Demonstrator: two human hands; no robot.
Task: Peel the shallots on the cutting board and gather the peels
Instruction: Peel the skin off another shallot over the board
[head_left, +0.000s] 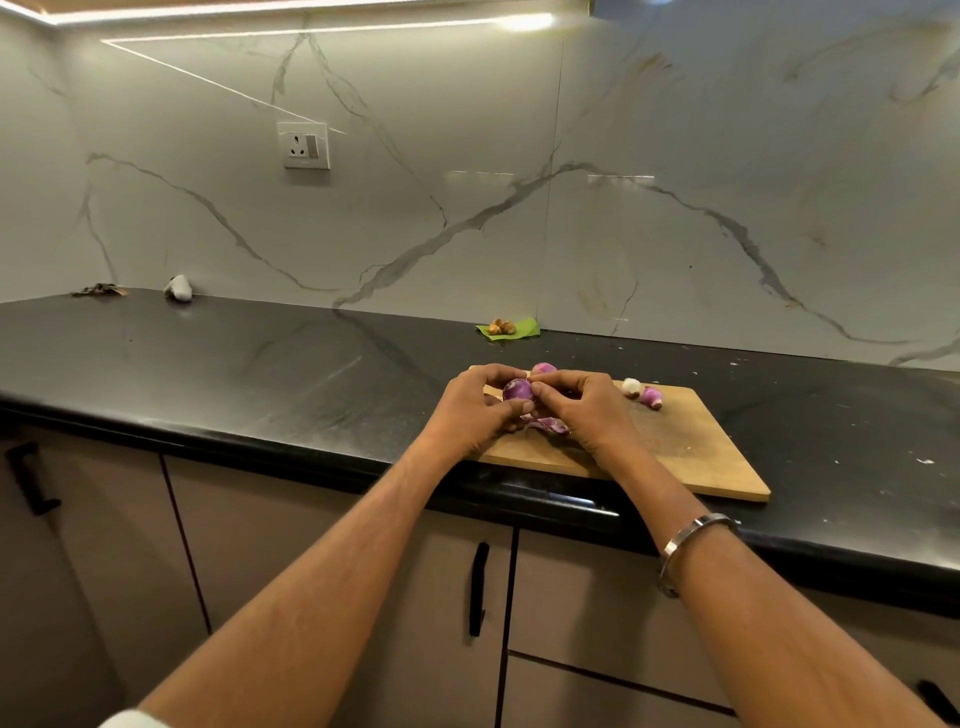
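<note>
From the head camera, the left hand (470, 410) and right hand (582, 408) both held one purple shallot (517, 389) just above the wooden cutting board (691, 447), fingers curled around it. It looked small, light, firm and probably slippery; pinching the loose skin near an end seemed best. The thin peels (545, 425) under the hands looked papery and easy to tear. Another shallot (544, 368) peeked out behind. Two more (651, 397) lay further right. The fingertips were hard to make out.
</note>
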